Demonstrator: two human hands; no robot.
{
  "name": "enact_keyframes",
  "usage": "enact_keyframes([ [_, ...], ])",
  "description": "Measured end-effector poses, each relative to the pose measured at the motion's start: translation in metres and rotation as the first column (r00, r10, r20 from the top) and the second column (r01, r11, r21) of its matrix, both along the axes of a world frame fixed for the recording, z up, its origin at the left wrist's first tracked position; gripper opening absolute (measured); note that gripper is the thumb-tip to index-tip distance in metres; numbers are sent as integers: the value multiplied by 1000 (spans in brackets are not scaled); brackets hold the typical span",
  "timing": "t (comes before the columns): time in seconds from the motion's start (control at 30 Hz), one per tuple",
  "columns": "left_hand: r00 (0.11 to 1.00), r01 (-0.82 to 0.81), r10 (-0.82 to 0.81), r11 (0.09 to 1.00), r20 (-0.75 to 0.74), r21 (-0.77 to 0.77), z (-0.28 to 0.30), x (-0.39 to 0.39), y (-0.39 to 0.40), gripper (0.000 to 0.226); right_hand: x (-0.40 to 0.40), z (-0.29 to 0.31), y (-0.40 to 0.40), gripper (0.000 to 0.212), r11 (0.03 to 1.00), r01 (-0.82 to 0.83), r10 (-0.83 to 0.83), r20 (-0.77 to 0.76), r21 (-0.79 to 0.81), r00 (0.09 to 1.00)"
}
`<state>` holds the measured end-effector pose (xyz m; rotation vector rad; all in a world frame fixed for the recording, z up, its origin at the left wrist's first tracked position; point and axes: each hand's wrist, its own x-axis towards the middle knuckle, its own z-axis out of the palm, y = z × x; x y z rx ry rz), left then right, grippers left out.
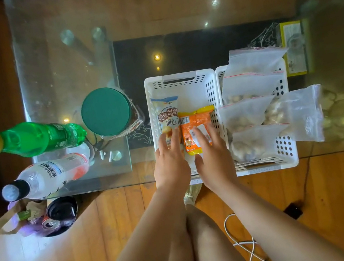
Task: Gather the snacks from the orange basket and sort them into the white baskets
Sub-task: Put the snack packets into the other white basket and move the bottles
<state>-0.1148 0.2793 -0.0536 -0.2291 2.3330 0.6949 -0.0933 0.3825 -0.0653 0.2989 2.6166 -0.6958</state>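
- Orange packet (197, 130): laid in left white basket (210, 83), long axis running away from the person, beside bread packet (167, 117).
- Right hand (213, 157): fingers (200, 135) spread flat on orange packet.
- Left hand (170, 164): fingers straight, touching bread packet.
- Orange basket: not seen.

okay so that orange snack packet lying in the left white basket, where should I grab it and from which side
Pinch the near crimped end of the orange snack packet, coming from above on your side. It lies flat in the left white basket, with the pale bread-snack packet tight against its left edge and the basket wall close on its right, so the long sides look crowded. Your right hand already rests there.
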Motion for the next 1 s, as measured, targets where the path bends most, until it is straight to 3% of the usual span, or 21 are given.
enact_keyframes([
  [0.1,997,16,-18,1000,79,18,-6,0,-1,77,-2,-8,0,70,1000,-29,29,111,-5,993],
  [0.23,991,8,-12,999,130,32,-13,-4,-1,77,-9,-21,2,73,997,40,-28,179,-63,983],
  [0.4,985,-3,-1,1000,175,27,-19,-8,0,76,-16,-29,8,77,997,3,15,244,-73,970],
  [0.63,971,-69,38,990,237,121,-3,-27,-13,69,-30,-11,15,78,969,81,36,461,-232,886],
  [0.77,994,-35,18,987,104,159,41,-30,-39,51,-47,22,8,73,971,42,46,357,-237,933],
  [0.87,987,-143,155,963,-36,226,86,-18,-71,44,-63,56,-8,69,962,-15,89,264,-271,960],
  [1.0,860,-330,407,904,-307,273,138,8,-126,34,-80,98,-38,68,938,-105,160,144,-331,977],
])
